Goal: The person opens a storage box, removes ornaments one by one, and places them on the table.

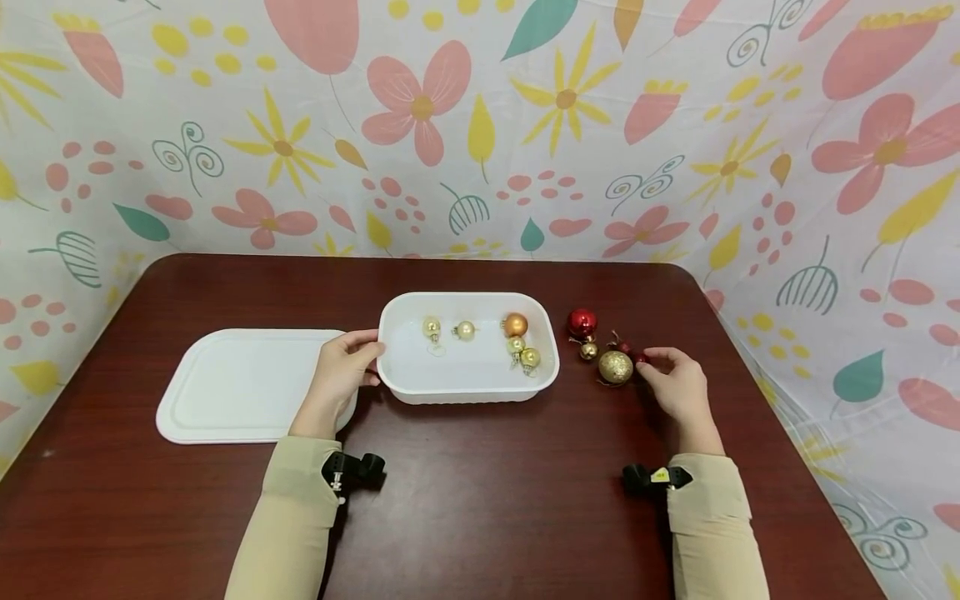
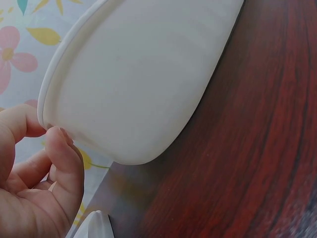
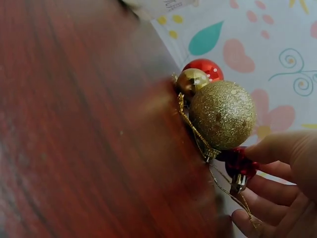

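My left hand [image 1: 341, 375] pinches the left rim of a white plastic container [image 1: 457, 384] between thumb and fingers; the left wrist view shows the grip on its edge. Inside lie several small gold baubles [image 1: 465, 330] and an orange-gold bauble [image 1: 515, 324]. To the right of the container, my right hand [image 1: 678, 387] holds a dark red bauble [image 3: 241, 166] between thumb and fingers, partly hidden by them. Beside it on the table are a glittery gold bauble [image 1: 616, 367], a shiny red bauble [image 1: 582, 322], a small gold bauble [image 1: 588, 349] and another dark red bauble [image 1: 622, 347].
A flat white lid [image 1: 232, 387] lies on the dark wooden table [image 1: 495, 500], left of the container and partly behind my left forearm. A floral cloth [image 1: 465, 125] hangs behind the table. Gold string loops [image 3: 195, 130] trail from the baubles.
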{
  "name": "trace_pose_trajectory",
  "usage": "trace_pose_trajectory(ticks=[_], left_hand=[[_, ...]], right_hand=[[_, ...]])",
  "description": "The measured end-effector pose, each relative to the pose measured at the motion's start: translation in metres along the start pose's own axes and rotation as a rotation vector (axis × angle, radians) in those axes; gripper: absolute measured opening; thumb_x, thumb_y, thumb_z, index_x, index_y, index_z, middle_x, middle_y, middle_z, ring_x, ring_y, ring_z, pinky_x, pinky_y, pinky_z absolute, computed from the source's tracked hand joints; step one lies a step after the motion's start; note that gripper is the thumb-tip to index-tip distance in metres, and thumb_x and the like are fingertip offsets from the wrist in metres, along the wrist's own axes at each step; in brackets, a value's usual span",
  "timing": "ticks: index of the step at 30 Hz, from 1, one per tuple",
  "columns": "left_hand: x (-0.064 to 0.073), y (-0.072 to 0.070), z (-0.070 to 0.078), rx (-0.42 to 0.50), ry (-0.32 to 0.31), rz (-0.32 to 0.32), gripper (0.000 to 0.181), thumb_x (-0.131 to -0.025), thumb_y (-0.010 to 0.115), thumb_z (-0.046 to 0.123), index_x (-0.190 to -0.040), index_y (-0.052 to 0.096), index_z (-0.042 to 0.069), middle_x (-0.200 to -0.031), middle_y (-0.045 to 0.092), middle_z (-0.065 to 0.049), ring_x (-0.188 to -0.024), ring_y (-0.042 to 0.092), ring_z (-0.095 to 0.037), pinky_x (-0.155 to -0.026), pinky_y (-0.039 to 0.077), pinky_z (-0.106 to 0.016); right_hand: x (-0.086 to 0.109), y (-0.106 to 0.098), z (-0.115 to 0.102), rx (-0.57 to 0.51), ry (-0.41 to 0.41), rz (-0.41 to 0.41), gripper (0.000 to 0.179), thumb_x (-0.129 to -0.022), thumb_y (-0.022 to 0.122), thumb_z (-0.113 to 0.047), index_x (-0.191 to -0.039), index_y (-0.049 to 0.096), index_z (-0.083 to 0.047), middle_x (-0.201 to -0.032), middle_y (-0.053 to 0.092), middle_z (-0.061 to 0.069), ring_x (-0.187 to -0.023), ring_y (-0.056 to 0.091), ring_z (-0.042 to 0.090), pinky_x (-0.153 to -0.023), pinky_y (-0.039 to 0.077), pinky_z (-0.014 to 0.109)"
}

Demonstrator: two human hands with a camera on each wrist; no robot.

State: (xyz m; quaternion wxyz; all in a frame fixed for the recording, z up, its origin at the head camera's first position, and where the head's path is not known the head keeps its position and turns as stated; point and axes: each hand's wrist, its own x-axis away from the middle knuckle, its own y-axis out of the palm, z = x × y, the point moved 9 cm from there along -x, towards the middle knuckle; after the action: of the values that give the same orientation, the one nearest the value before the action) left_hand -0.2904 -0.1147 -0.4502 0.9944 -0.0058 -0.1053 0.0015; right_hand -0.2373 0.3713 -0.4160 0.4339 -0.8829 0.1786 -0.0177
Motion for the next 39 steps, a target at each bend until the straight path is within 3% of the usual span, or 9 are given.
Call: trace_pose_trajectory(ticks=[5,10,15,20,23,27,33,39], left_hand=[[-0.001,0.0,-0.001,0.003,0.002,-0.004,0.037,-0.087,0.059,0.008,-0.122,0.058,-0.003,-0.082,0.06,-0.004,-0.058,0.057,-0.005,-0.046,0.051,-0.016],[-0.001,0.0,-0.001,0.004,-0.002,-0.007,0.037,-0.088,0.059,0.008,-0.123,0.058,-0.003,-0.083,0.059,-0.004,-0.058,0.057,-0.004,-0.046,0.051,-0.016],[0.0,0.0,0.001,-0.007,-0.003,-0.013,0.038,-0.088,0.059,0.01,-0.124,0.057,-0.003,-0.083,0.059,-0.003,-0.059,0.057,-0.005,-0.047,0.051,-0.016],[0.0,0.0,0.001,-0.012,-0.007,-0.017,0.038,-0.089,0.059,0.01,-0.124,0.057,-0.003,-0.082,0.058,-0.002,-0.059,0.056,-0.004,-0.047,0.051,-0.016],[0.0,0.0,0.001,-0.016,-0.008,-0.018,0.038,-0.089,0.058,0.011,-0.125,0.057,-0.003,-0.082,0.058,-0.002,-0.059,0.056,-0.004,-0.048,0.051,-0.016],[0.001,-0.001,0.001,-0.012,-0.005,-0.015,0.038,-0.089,0.058,0.01,-0.124,0.057,-0.003,-0.083,0.058,-0.004,-0.059,0.056,-0.004,-0.048,0.051,-0.016],[0.001,0.0,0.001,-0.003,-0.012,-0.011,0.037,-0.089,0.058,0.009,-0.124,0.057,-0.003,-0.081,0.057,-0.002,-0.059,0.057,-0.005,-0.047,0.051,-0.016],[0.001,0.0,0.0,-0.002,-0.012,-0.011,0.036,-0.089,0.058,0.01,-0.123,0.058,-0.002,-0.08,0.057,0.001,-0.058,0.057,-0.006,-0.047,0.051,-0.016]], right_hand=[[0.0,0.004,0.002,0.0,-0.001,-0.036,0.033,-0.09,0.062,-0.02,-0.116,0.062,0.001,-0.111,0.065,0.024,-0.097,0.065,0.032,-0.064,0.044,0.012],[0.0,0.005,0.003,-0.014,0.001,-0.064,0.037,-0.092,0.059,-0.023,-0.12,0.06,0.002,-0.116,0.062,0.025,-0.105,0.062,0.038,-0.066,0.045,0.013],[0.001,0.002,0.0,-0.012,0.001,-0.053,0.037,-0.094,0.056,-0.023,-0.121,0.06,0.001,-0.116,0.062,0.026,-0.098,0.063,0.034,-0.065,0.046,0.017],[0.002,-0.003,-0.003,-0.031,0.006,-0.016,0.036,-0.096,0.053,-0.025,-0.12,0.061,-0.001,-0.112,0.064,0.023,-0.073,0.058,0.004,-0.058,0.046,0.014],[0.002,-0.004,-0.004,-0.059,0.003,-0.011,0.039,-0.096,0.052,-0.03,-0.12,0.062,-0.001,-0.111,0.065,0.022,-0.067,0.053,-0.006,-0.056,0.048,0.012],[0.003,-0.004,-0.009,-0.096,-0.007,-0.008,0.041,-0.095,0.052,-0.033,-0.121,0.061,-0.002,-0.109,0.065,0.021,-0.067,0.057,-0.004,-0.056,0.049,0.012],[0.005,-0.007,-0.017,-0.061,-0.022,0.039,0.04,-0.095,0.053,-0.035,-0.119,0.064,-0.005,-0.105,0.068,0.018,-0.069,0.052,-0.006,-0.06,0.045,0.014],[0.01,-0.006,-0.031,-0.07,-0.047,0.061,0.039,-0.095,0.052,-0.037,-0.118,0.064,-0.008,-0.108,0.068,0.015,-0.074,0.055,0.005,-0.058,0.044,0.016]])
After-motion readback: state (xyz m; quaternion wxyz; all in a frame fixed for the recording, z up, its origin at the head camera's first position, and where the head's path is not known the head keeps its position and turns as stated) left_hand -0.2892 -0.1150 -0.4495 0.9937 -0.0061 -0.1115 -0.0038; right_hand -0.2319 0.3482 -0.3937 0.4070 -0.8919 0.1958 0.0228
